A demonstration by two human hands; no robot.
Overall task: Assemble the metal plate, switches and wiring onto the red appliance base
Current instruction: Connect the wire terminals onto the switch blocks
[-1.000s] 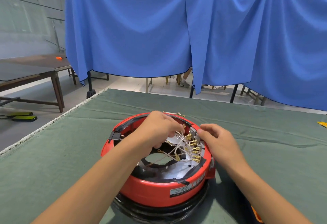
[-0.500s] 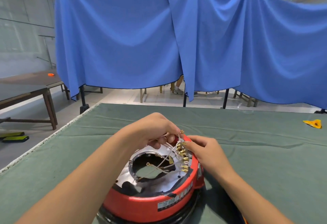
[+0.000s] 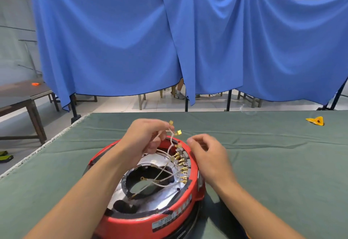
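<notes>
The red appliance base [image 3: 135, 224] lies upside down on the green table cloth in front of me. A shiny metal plate [image 3: 160, 194] with a round hole sits inside it. A row of brass terminals [image 3: 182, 165] lines its right inner rim, with white wires [image 3: 162, 177] crossing the hole. My left hand [image 3: 146, 138] is raised above the far rim and pinches white wires whose brass-tipped ends [image 3: 178, 132] stick up. My right hand [image 3: 208, 154] hovers just right of the rim, fingers loosely curled, holding nothing.
A yellow object [image 3: 315, 121] lies on the green cloth [image 3: 282, 172] at the far right. Blue curtains [image 3: 188, 40] hang behind the table. A dark wooden table [image 3: 20, 97] stands off to the left, past the cloth's white left edge [image 3: 37, 149].
My left hand has lifted the wire ends up and away from the base. My right hand has let go of the terminals and drawn back to the right.
</notes>
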